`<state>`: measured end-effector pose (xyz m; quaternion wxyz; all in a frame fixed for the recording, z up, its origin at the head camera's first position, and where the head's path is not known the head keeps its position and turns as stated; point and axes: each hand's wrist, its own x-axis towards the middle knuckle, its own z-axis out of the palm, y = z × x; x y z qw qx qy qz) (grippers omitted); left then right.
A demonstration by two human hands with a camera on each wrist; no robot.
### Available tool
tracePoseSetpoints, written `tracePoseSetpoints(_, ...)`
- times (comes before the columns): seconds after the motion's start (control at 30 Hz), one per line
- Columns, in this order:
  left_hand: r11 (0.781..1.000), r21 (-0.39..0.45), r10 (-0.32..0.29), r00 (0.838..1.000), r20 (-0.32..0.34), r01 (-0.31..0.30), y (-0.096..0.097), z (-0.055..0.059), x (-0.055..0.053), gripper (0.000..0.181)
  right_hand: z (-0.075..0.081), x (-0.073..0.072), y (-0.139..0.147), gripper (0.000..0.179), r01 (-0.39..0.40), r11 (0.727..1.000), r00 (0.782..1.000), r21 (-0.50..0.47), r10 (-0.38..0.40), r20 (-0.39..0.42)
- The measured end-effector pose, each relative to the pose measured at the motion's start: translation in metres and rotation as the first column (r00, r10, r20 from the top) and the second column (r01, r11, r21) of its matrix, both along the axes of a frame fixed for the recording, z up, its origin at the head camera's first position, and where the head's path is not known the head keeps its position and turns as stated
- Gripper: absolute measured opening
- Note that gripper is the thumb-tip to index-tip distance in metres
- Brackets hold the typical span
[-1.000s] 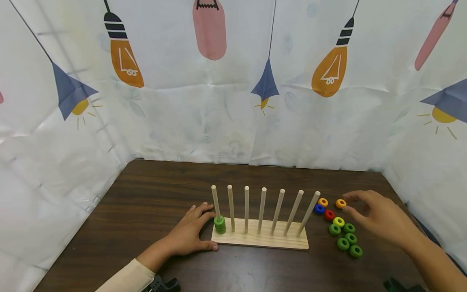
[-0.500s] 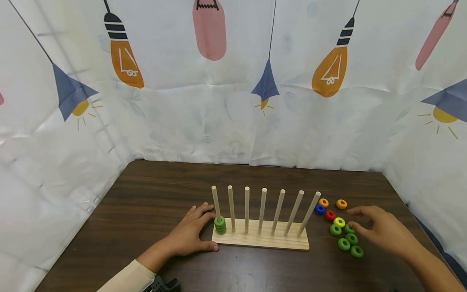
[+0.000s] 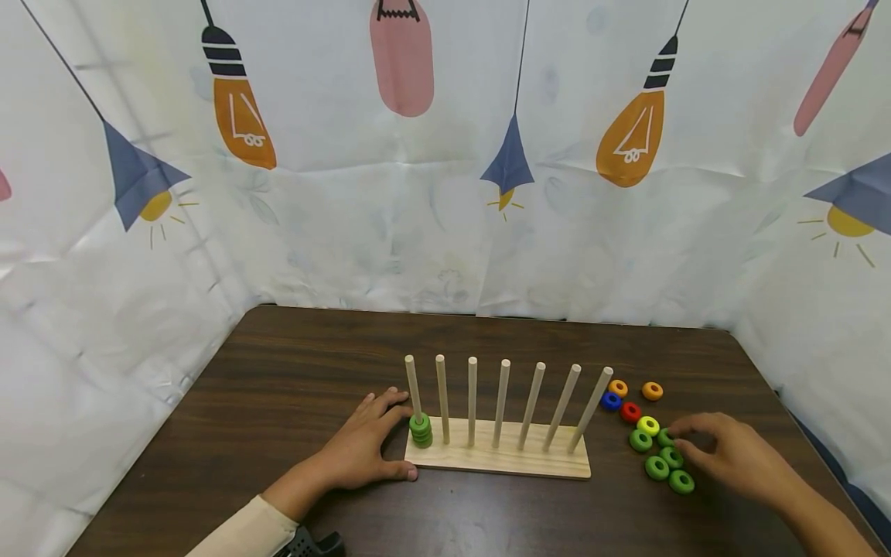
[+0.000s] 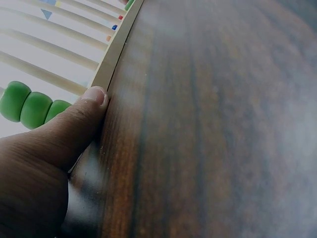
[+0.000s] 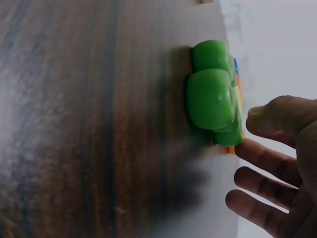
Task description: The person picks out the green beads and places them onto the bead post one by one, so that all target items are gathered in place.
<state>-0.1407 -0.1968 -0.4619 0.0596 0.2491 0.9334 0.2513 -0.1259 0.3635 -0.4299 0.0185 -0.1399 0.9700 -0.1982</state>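
A wooden peg rack [image 3: 497, 449] with several upright pegs stands on the table. Green rings [image 3: 421, 431] are stacked on its leftmost peg. My left hand [image 3: 358, 449] holds the rack's left end, thumb along the front edge and fingers toward the back; in the left wrist view the thumb [image 4: 74, 124] presses the base's edge. To the right, my right hand [image 3: 738, 456] reaches around a green ring [image 3: 665, 438], partly hidden by it. In the right wrist view an index fingertip touches a green ring [image 5: 228, 137], while the thumb appears slightly apart from it.
Loose rings lie right of the rack: two orange [image 3: 652, 391], one blue [image 3: 611, 401], one red [image 3: 630, 412], one yellow [image 3: 648, 425] and several green [image 3: 681, 482]. A printed white curtain [image 3: 431, 232] hangs behind the dark wooden table [image 3: 334, 340].
My right hand has moved from beside the far orange ring down toward the green rings, its fingertips now at one of them. My left hand has stayed at the rack.
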Motion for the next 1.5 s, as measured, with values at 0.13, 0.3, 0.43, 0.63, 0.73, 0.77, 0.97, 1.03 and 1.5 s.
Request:
tracePoseSetpoints(0.13, 1.000, -0.003, 0.003, 1.000, 0.010, -0.003, 0.000, -0.001, 0.000, 0.084, -0.004, 0.001, 0.002, 0.017, 0.002, 1.000, 1.000, 0.007, -0.002, 0.006)
tracePoseSetpoints(0.3, 1.000, 0.000, 0.006, 1.000, 0.007, -0.006, 0.000, -0.002, 0.000, 0.084, -0.006, 0.000, 0.004, 0.018, 0.003, 1.000, 1.000, 0.017, -0.003, -0.001)
tracePoseSetpoints(0.43, 1.000, -0.002, 0.004, 1.000, 0.002, -0.004, 0.000, -0.003, 0.000, 0.085, -0.007, -0.001, 0.005, 0.021, 0.022, 0.999, 1.000, 0.033, -0.022, 0.008)
tracePoseSetpoints(0.63, 1.000, -0.001, 0.002, 1.000, 0.000, -0.002, 0.001, -0.004, -0.001, 0.086, -0.008, -0.003, 0.005, 0.020, 0.035, 0.999, 0.999, 0.023, -0.035, 0.007)
tracePoseSetpoints(0.73, 1.000, -0.002, 0.001, 1.000, -0.002, -0.001, 0.001, -0.003, -0.002, 0.086, -0.008, -0.006, 0.005, 0.020, 0.059, 0.998, 0.998, 0.024, -0.059, 0.015)
tracePoseSetpoints(0.77, 1.000, -0.002, 0.000, 1.000, -0.002, 0.000, 0.001, -0.003, -0.002, 0.086, -0.008, -0.007, 0.005, 0.021, 0.066, 0.997, 0.997, 0.029, -0.067, 0.025)
tracePoseSetpoints(0.97, 1.000, 0.000, -0.002, 1.000, -0.004, 0.002, 0.001, -0.002, -0.002, 0.086, -0.004, -0.012, 0.004, 0.033, 0.125, 0.990, 0.987, 0.065, -0.130, 0.090)
tracePoseSetpoints(1.03, 1.000, -0.003, -0.002, 1.000, -0.002, 0.002, 0.001, -0.001, -0.003, 0.085, -0.003, -0.013, 0.003, 0.040, 0.135, 0.989, 0.986, 0.064, -0.141, 0.094)
tracePoseSetpoints(1.5, 0.998, 0.058, 0.018, 1.000, -0.015, -0.017, 0.000, -0.007, -0.001, 0.083, 0.030, -0.003, -0.021, 0.038, 0.107, 0.994, 0.984, -0.016, -0.109, -0.142)
